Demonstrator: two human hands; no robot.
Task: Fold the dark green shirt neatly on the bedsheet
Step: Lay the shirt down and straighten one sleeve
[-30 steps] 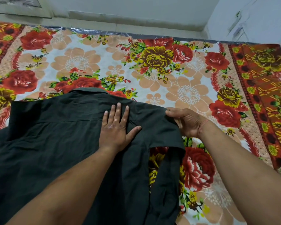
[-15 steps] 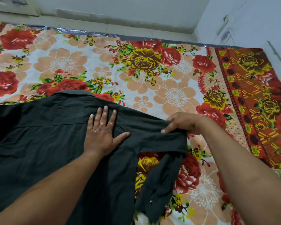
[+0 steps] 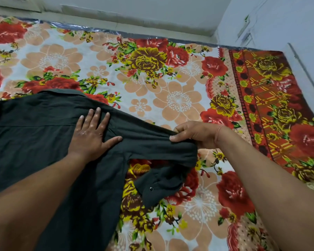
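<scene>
The dark green shirt (image 3: 36, 142) lies spread over the near left part of the floral bedsheet (image 3: 170, 98). The left hand (image 3: 91, 136) presses flat, fingers splayed, on the shirt's shoulder. The right hand (image 3: 194, 134) pinches the sleeve (image 3: 163, 156), whose cuff (image 3: 158, 187) droops folded onto the bedsheet, a snap showing.

Hidden and cut-off parts

The dark green shirt (image 3: 43, 142) is cut off at the left and bottom edges; bedsheet (image 3: 170, 98) beneath it is covered, and the right hand's (image 3: 194, 133) fingertips are hidden in the sleeve fold.
</scene>
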